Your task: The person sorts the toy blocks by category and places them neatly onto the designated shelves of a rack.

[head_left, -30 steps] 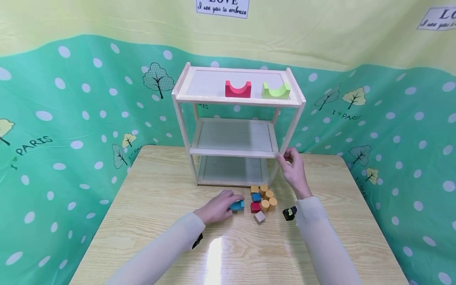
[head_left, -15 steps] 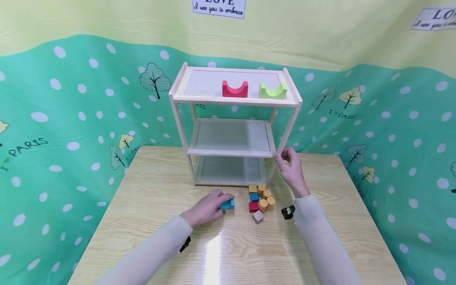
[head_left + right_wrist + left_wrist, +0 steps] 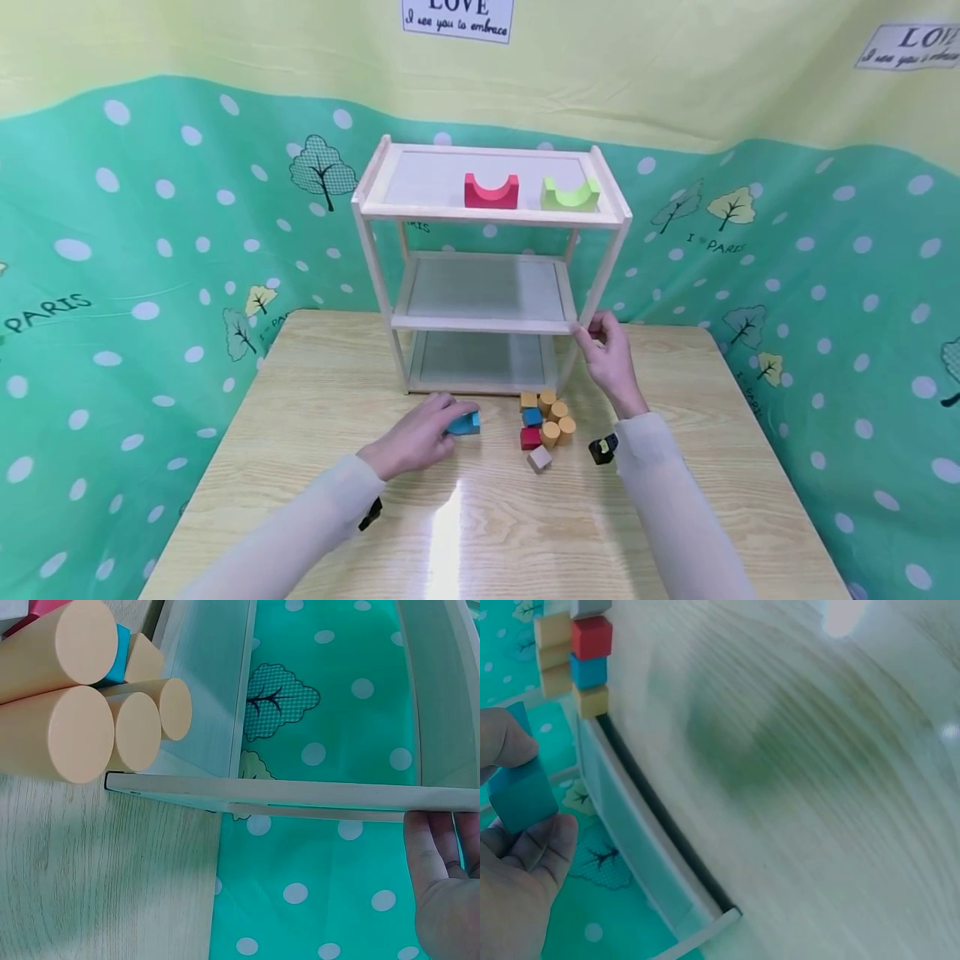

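My left hand (image 3: 415,437) grips a blue block with a curved notch (image 3: 468,424), left of the block group and in front of the shelf. In the left wrist view the blue block (image 3: 526,799) sits between thumb and fingers. At the right, my right hand (image 3: 611,362) holds the front post of the three-tier wooden shelf (image 3: 487,325) at middle-board height. Fingertips (image 3: 420,825) meet the shelf's edge in the right wrist view. On the top board stand a red notched block (image 3: 491,201) and a light green one (image 3: 570,202), notches upward.
Before the shelf's front right corner cluster several tan cylinders (image 3: 551,433), a tan cube (image 3: 528,402), a blue cube (image 3: 532,417), a red cube (image 3: 530,438) and a pale cube (image 3: 539,459). A patterned cloth (image 3: 187,208) hangs behind the wooden table (image 3: 315,367).
My left hand has moved left with the blue notched block, away from the cubes and cylinders. My right hand stays at the shelf post. The head view has shifted slightly.
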Available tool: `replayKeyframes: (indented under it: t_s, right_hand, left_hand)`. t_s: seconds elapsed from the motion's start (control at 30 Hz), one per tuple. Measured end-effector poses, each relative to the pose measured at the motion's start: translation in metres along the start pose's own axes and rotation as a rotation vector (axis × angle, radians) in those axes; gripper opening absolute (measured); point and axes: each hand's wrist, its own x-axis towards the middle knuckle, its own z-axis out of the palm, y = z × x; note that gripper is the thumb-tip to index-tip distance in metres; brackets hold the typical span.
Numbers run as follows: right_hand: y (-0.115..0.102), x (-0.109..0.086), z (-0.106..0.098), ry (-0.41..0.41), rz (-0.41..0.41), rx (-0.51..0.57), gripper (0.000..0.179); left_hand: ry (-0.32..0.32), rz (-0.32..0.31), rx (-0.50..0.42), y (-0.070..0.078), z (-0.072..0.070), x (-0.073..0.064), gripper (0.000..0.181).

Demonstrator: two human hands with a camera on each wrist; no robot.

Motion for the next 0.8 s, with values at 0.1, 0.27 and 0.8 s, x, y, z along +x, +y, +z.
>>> replayKeyframes:
  t_s: [0.1,0.27,0.8]
  right_hand:
    - [-0.001,-0.001,0.000,-0.004,0.003,-0.005,0.021]
    - [-0.001,-0.001,0.000,0.000,-0.001,-0.004,0.021]
    - [0.001,0.000,-0.001,0.004,-0.015,0.000,0.021]
  left_hand:
    - [0.013,0.014,0.019,0.000,-0.006,-0.001,0.064]
    - [0.046,0.036,0.036,0.000,-0.016,-0.002,0.062]
    - [0.111,0.071,-0.010,0.005,-0.056,-0.008,0.058]
